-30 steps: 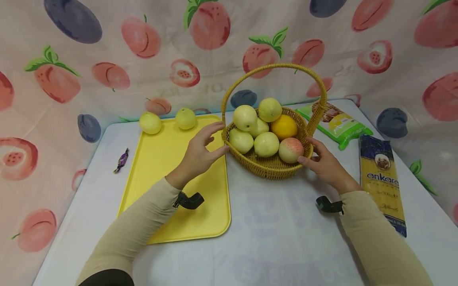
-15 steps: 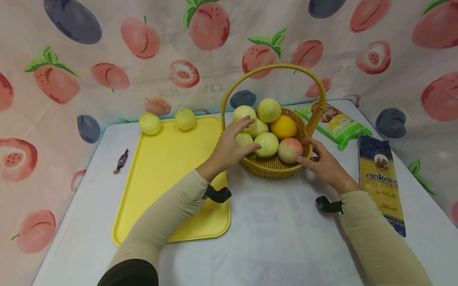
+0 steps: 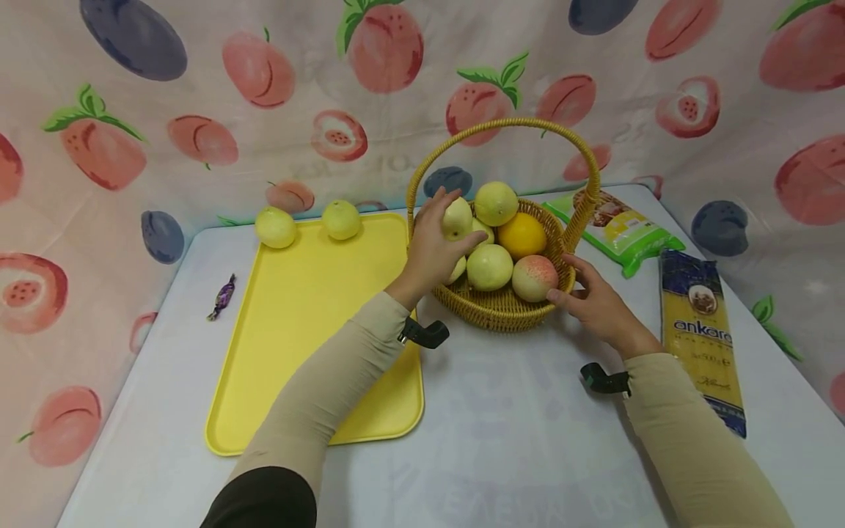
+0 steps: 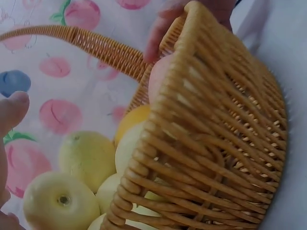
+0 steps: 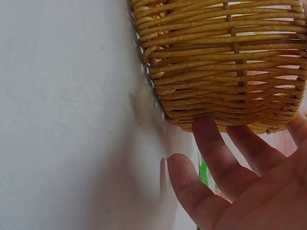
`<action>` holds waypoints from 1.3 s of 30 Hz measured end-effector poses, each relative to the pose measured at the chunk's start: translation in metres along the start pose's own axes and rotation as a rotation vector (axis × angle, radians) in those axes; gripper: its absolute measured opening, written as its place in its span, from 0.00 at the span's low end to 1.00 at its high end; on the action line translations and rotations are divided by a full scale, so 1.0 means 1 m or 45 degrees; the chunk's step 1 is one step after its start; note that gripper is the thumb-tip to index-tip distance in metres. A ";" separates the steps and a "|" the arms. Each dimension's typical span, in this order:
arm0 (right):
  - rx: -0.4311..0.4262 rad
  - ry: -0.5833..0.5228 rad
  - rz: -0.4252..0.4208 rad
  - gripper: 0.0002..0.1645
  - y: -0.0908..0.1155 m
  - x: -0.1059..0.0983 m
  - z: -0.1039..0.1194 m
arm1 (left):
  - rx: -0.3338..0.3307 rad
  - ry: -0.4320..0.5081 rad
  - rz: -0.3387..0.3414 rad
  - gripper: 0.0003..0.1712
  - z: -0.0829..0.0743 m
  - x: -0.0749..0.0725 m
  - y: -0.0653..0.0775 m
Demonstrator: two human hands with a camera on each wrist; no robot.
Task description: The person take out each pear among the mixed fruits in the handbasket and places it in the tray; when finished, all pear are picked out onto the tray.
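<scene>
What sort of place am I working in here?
Probably a staged tabletop set rather than a working kitchen: a fruit-print backdrop behind a white table, with a wicker basket on it.

Left arm [image 3: 337,367] outstretched, thumb [image 3: 472,241] and fingers [image 3: 430,215] apart

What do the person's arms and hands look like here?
The left sleeve and right sleeve are long and beige; a black patch covers part of the left one. Each wrist carries a curved black device. The left hand and right hand are gloveless.
</scene>
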State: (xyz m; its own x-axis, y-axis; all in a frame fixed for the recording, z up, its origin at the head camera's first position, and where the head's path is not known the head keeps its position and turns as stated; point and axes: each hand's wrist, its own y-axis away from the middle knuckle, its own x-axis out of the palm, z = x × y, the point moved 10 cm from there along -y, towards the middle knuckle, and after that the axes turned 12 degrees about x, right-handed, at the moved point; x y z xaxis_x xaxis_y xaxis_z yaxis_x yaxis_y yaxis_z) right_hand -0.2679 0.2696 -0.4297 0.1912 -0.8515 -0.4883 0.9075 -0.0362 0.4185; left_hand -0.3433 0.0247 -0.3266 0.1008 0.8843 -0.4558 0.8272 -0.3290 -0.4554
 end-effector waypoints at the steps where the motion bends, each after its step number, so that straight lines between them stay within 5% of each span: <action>1: -0.002 0.000 0.000 0.60 0.000 0.000 0.000 | -0.024 0.011 -0.006 0.44 0.003 0.001 -0.001; 10: -0.005 -0.007 -0.003 0.60 -0.001 0.000 0.000 | -0.179 -0.008 -0.002 0.47 0.026 0.007 -0.006; 22: -0.045 0.004 -0.005 0.56 0.002 0.000 0.004 | -0.263 -0.042 -0.001 0.49 0.032 0.008 -0.011; 31: -0.022 -0.010 0.001 0.58 0.000 0.000 0.001 | -0.249 -0.051 -0.009 0.45 0.033 0.008 -0.013; 39: -0.011 0.007 -0.003 0.58 0.002 0.000 0.003 | -0.142 -0.078 0.072 0.41 0.027 0.012 -0.015</action>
State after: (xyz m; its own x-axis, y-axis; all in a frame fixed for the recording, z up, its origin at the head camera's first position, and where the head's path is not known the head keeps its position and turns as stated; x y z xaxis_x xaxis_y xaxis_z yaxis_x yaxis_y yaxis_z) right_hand -0.2675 0.2683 -0.4267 0.1909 -0.8487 -0.4933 0.9113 -0.0336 0.4104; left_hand -0.3694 0.0313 -0.3464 0.1180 0.8423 -0.5260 0.8779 -0.3360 -0.3411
